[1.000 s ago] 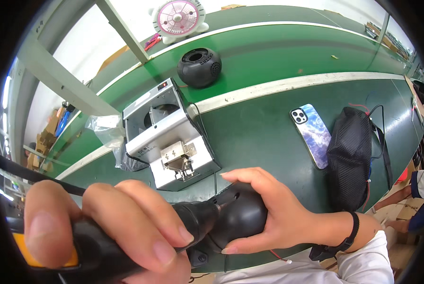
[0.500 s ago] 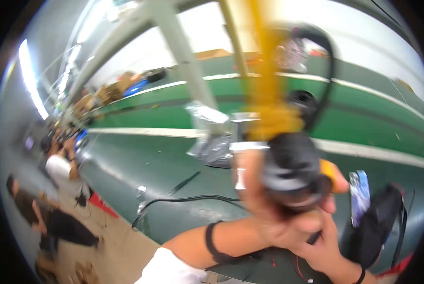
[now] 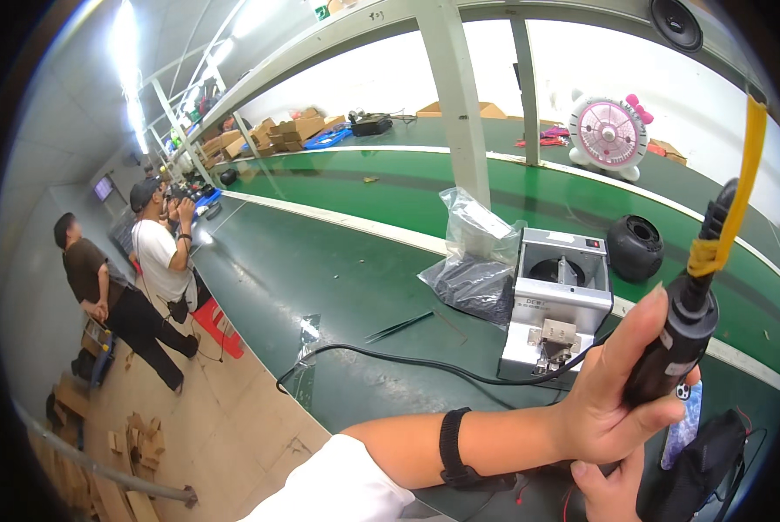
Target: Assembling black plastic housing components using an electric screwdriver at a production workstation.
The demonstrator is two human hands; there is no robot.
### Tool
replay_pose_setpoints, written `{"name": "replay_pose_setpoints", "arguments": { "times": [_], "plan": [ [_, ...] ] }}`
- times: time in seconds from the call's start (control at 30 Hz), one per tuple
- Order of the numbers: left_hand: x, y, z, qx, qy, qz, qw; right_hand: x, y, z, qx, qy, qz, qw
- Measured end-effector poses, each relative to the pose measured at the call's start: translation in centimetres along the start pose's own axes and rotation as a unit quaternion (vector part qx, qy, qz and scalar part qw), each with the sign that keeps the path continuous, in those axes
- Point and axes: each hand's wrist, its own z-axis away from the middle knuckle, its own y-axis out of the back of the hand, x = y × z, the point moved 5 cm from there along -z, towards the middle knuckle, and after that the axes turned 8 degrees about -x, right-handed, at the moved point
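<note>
In my left hand [image 3: 612,391] is a black electric screwdriver [image 3: 673,348], held upright with my fingers wrapped round its body and the index finger stretched up along it. A yellow strap [image 3: 747,187] runs upward from its top end. My right hand [image 3: 616,489] is just below the left, thumb bent and fingers curled; what it holds, if anything, is hidden, as is the tool's lower end. Left of the screwdriver stands a silver box-shaped machine [image 3: 551,304] with an open top and a small red switch.
Beyond the machine lie a plastic bag [image 3: 473,287] and a black round housing [image 3: 634,248]. Tweezers [image 3: 399,326] and a black cable [image 3: 425,368] rest on the green bench. A phone [image 3: 682,426] and black pouch [image 3: 699,474] are at right. A pink fan [image 3: 608,132] stands behind; two people [image 3: 103,287] stand left.
My left hand and the screwdriver have moved right, uncovering the silver machine. The right hand has dropped lower in view. The whole view has shifted and sharpened.
</note>
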Motion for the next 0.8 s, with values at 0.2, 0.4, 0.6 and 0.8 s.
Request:
{"name": "replay_pose_setpoints", "arguments": {
  "times": [0.2,0.4,0.6,0.8],
  "plan": [
    [0.5,-0.4,-0.3,0.047,-0.026,-0.002,0.999,-1.1,-0.9,-0.6,-0.022,0.048,0.052,0.997],
    [-0.1,-0.7,-0.7,0.011,-0.007,0.004,1.0,0.5,-0.4,-0.5,-0.034,0.039,-0.021,0.998],
    [4.5,4.1,-6.6,-0.005,0.006,-0.172,0.985,-0.9,-0.5,-1.2,-0.075,0.123,0.141,0.979],
    [3.6,7.8,-7.3,0.04,0.051,-0.273,0.96,-1.4,0.0,-0.4,-0.061,0.111,0.198,0.972]
  ]
}}
